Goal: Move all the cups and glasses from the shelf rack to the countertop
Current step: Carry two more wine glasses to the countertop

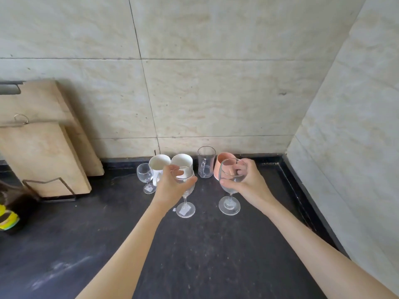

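My left hand (pixel 171 186) grips the bowl of a clear wine glass (pixel 185 209) whose foot rests on the dark countertop (pixel 216 255). My right hand (pixel 248 180) grips the bowl of a second wine glass (pixel 229 205), also standing upright on the counter. Behind them along the wall stand a small stemmed glass (pixel 145 176), two white cups (pixel 158 164) (pixel 183 161), a clear glass mug (pixel 206 161) with a handle, and a pink cup (pixel 222 162). No shelf rack is in view.
Two wooden cutting boards (pixel 43 147) lean against the tiled wall at the left in a wire holder (pixel 49 186). A dark bottle with a yellow label (pixel 10 214) stands at the far left. A side wall (pixel 356 169) closes the counter on the right.
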Demonstrator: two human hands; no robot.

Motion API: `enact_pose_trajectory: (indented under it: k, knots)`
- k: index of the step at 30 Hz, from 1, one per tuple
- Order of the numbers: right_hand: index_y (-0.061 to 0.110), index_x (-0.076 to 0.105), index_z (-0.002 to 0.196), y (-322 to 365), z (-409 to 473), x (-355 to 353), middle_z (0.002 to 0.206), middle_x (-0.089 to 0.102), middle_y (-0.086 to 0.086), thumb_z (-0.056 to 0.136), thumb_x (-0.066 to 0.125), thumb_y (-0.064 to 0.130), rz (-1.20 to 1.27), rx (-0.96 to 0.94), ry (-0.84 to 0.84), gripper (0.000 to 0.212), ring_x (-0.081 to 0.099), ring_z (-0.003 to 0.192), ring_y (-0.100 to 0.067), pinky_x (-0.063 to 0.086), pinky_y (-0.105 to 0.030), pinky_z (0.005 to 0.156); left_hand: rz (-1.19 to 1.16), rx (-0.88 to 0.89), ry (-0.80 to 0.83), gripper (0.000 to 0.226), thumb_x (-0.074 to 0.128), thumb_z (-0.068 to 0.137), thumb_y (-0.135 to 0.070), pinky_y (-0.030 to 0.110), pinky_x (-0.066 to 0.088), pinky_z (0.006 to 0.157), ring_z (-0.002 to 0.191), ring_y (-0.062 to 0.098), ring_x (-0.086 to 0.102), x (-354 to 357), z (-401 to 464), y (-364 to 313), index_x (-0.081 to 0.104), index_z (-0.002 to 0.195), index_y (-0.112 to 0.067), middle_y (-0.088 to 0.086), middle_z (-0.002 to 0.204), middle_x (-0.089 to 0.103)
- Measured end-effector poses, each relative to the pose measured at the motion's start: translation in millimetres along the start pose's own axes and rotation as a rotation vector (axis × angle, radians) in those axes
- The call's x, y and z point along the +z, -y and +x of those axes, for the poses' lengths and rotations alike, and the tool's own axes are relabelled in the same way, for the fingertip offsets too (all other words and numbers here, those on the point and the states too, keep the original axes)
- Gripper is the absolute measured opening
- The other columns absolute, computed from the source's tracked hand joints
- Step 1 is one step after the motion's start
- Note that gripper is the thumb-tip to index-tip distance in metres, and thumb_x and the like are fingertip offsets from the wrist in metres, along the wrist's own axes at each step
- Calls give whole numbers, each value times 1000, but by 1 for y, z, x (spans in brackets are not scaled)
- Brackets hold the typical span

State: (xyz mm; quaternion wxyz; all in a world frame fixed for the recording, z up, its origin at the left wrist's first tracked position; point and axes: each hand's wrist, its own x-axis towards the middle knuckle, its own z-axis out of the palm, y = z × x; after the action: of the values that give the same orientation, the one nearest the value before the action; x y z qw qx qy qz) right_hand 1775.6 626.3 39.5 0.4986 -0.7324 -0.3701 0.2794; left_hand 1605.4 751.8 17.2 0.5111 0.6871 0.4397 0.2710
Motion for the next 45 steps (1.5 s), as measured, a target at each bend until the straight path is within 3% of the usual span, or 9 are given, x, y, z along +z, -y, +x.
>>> enact_pose_trajectory:
  k: [3, 10, 13, 16, 22, 34, 38, 42, 45]
  knots:
    - [26, 38, 120, -26, 31, 10, 115, 53, 11, 63, 79, 29, -91, 85, 29, 69, 53, 95, 1, 36, -11, 67, 58, -12, -1, 66, 76, 72, -25, 25, 37, 83, 106, 18, 55, 18, 30, 23, 37, 124, -13, 3, 122, 55]
    - [32, 39, 118, -68, 89, 34, 104, 50, 22, 66, 80, 27, -233, 102, 89, 67, 54, 92, -3, 39, -11, 67, 239, 1, 60, 62, 77, 71, -24, 23, 36, 81, 103, 14, 48, 51, 86, 65, 45, 122, -13, -4, 114, 43]
    - [62, 38, 99, -74, 107, 41, 93, 50, 34, 64, 78, 26, -288, 42, 100, 64, 53, 87, 11, 38, -8, 61, 265, 21, 59, 61, 77, 71, -22, 5, 37, 65, 102, 13, 43, 62, 101, 74, 46, 123, -16, -5, 117, 35]
    - [69, 35, 87, -80, 124, 46, 91, 44, 32, 63, 78, 27, -355, 14, 94, 66, 49, 82, 13, 35, -9, 58, 287, 8, 58, 59, 76, 70, -20, 1, 38, 56, 100, 12, 42, 67, 114, 84, 47, 122, -18, -8, 115, 37]
    - [45, 37, 94, -100, 146, 53, 87, 46, 34, 64, 79, 28, -353, 14, 91, 54, 47, 84, 20, 34, -4, 57, 351, -19, 70, 57, 74, 71, -23, 29, 36, 81, 104, 15, 42, 75, 132, 95, 47, 122, -18, -4, 118, 45]
    - [27, 45, 116, -111, 158, 54, 92, 41, 35, 64, 82, 24, -384, 16, 150, 64, 50, 96, -3, 36, -10, 73, 352, -5, 116, 72, 74, 75, -23, 27, 36, 87, 117, 20, 42, 78, 136, 93, 34, 135, -16, 5, 132, 42]
    - [17, 29, 135, -99, 154, 49, 126, 49, 3, 69, 78, 23, -411, 48, 213, 83, 50, 115, -19, 38, -23, 86, 375, 8, 127, 80, 71, 78, -28, 30, 37, 95, 126, 22, 37, 70, 129, 81, 25, 142, -16, 6, 141, 34]
    - [25, 35, 109, -65, 140, 31, 111, 45, 5, 74, 69, 36, -504, 10, 227, 50, 52, 95, -19, 52, -41, 75, 420, 69, 61, 72, 62, 84, -38, 30, 34, 99, 130, 24, 35, 49, 111, 56, 25, 142, -15, 4, 146, 32]
    - [19, 40, 115, -33, 125, 12, 110, 44, 8, 78, 61, 42, -600, -161, 253, 48, 46, 110, -20, 44, -33, 79, 561, 158, -9, 72, 55, 86, -45, 38, 30, 105, 136, 23, 27, 28, 88, 28, 24, 144, -18, 3, 151, 28]
